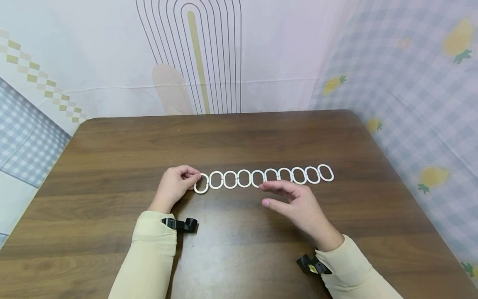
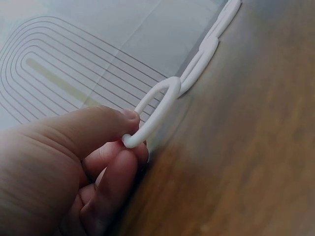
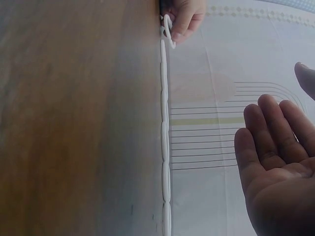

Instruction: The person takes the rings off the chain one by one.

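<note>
Several white oval rings lie side by side in a row (image 1: 244,185) across the table, each touching or overlapping its neighbour. At the row's left end my left hand (image 1: 175,182) pinches the last white oval ring (image 2: 156,115) between thumb and fingers; that ring is tilted up off the tabletop. My right hand (image 1: 295,203) hovers just in front of the row's middle, holding nothing. Its fingers are extended and the thumb stands apart, as the right wrist view also shows the hand (image 3: 280,162). From the head view, its fingers hide the lower edges of some rings.
The brown wooden table (image 1: 224,141) has rounded far corners. A white patterned cloth (image 1: 276,54) hangs behind it, and a checked cloth with yellow fruit (image 1: 410,108) hangs along the right. Black straps with small cameras (image 1: 191,225) sit on both wrists.
</note>
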`<state>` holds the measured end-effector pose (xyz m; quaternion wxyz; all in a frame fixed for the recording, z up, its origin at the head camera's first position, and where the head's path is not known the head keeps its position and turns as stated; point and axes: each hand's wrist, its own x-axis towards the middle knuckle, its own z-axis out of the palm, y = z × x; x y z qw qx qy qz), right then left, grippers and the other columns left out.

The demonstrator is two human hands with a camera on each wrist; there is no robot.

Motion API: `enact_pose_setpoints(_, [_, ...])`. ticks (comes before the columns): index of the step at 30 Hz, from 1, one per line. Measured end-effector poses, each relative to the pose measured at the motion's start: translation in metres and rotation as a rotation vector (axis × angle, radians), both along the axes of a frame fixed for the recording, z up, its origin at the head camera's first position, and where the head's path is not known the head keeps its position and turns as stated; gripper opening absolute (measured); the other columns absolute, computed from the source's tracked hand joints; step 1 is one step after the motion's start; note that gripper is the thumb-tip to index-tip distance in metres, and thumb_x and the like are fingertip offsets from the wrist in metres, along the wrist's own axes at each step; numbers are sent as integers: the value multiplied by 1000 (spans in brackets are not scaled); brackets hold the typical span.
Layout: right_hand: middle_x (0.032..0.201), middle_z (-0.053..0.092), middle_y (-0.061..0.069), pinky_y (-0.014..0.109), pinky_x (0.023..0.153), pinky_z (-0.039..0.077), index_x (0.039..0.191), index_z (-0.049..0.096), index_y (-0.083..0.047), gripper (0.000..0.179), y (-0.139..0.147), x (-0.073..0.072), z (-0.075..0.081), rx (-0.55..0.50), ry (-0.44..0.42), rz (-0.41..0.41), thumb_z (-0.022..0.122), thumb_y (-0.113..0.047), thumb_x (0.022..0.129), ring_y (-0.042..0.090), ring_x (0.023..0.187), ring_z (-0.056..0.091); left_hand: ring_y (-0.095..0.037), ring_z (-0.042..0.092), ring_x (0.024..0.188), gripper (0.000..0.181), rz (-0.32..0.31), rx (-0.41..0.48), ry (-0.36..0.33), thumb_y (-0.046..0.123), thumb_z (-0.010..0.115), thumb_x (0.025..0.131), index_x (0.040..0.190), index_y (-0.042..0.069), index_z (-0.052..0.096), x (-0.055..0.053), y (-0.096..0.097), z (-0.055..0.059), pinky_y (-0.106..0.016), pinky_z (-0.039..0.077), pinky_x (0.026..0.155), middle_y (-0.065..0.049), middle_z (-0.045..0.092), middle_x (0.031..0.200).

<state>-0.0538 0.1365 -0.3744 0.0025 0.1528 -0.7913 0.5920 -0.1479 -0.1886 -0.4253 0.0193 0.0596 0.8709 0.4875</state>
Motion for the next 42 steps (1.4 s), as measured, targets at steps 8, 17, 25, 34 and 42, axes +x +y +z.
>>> enact_pose_setpoints(8, [114,74,0,27,98,51,115,73,-11,32,0,-1,0,4,2,-2,81,-9,84,15,111,67,-11,62,60,12,18,-62,9,15,73,91,94,4,75,-4,-1,2,-22,53,58,-4,72,76])
enact_pose_setpoints(17, [114,73,-1,36,99,52,115,73,-11,31,0,-2,0,12,-7,-7,81,-9,85,15,111,67,-9,63,59,12,31,-116,38,16,75,90,94,6,77,-7,-1,1,-23,53,59,-5,73,81])
enact_pose_setpoints(25, [114,73,0,31,99,52,115,73,-12,31,0,-1,1,18,-18,-11,81,-10,85,15,111,67,-10,61,58,11,25,-142,39,18,75,89,91,7,76,-10,0,0,-25,52,58,-2,71,75])
enact_pose_setpoints(34, [116,72,11,31,98,52,115,73,-11,31,-1,-2,-1,8,-18,2,81,-9,85,16,111,67,-11,58,54,8,15,-156,14,16,75,89,87,8,75,-12,1,3,-27,50,56,2,68,68])
enact_pose_setpoints(42, [115,73,6,33,99,52,115,73,-11,30,1,-3,-2,21,-22,-6,80,-8,86,15,111,67,-11,58,53,8,6,-171,-1,16,74,89,85,8,73,-13,2,5,-29,49,58,2,69,68])
